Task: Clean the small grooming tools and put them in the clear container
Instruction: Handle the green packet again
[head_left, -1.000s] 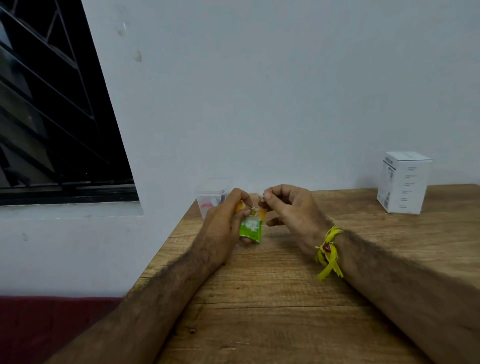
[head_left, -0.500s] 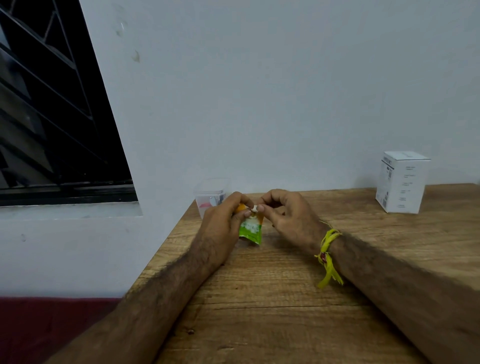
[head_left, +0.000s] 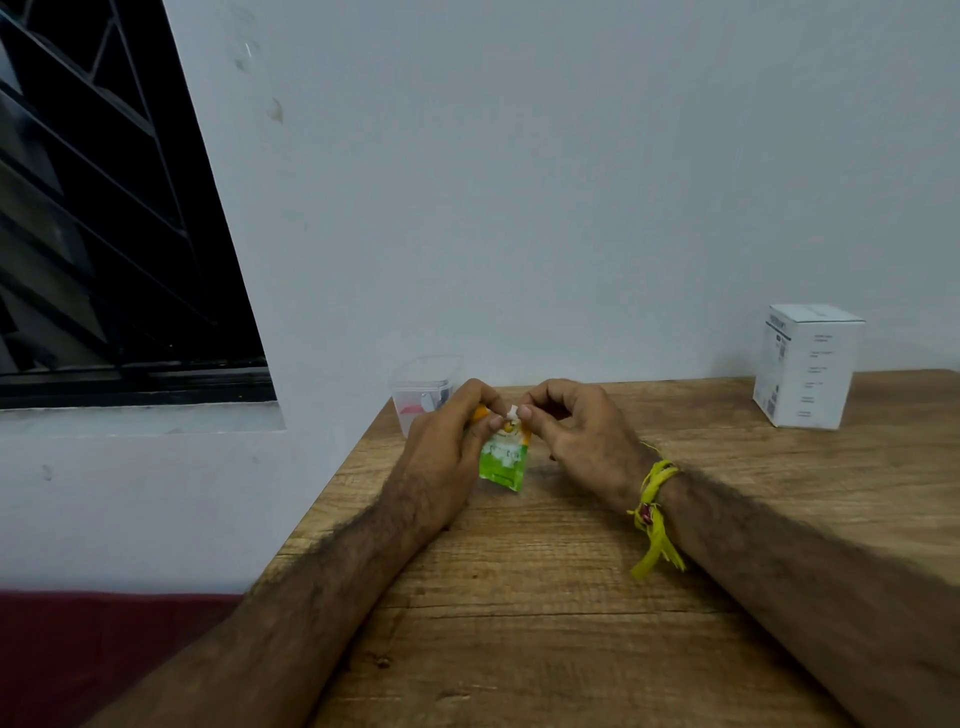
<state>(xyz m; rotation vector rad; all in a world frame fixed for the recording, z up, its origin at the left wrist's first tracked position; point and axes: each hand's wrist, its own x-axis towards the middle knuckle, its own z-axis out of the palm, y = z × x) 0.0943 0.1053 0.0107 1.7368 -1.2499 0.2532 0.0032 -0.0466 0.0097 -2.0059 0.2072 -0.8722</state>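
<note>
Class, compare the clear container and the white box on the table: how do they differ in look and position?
The clear container is see-through, showing small items inside; the white box is opaque with printed text. The clear container sits at the table's far left corner behind the left hand; the white box stands far right, unobstructed. Both stand upright near the wall.

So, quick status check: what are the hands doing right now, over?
Left hand grips green sachet. Right hand pinches white bit at its top. Clear container behind the left hand, some items already inside. Nothing in the way.
</note>
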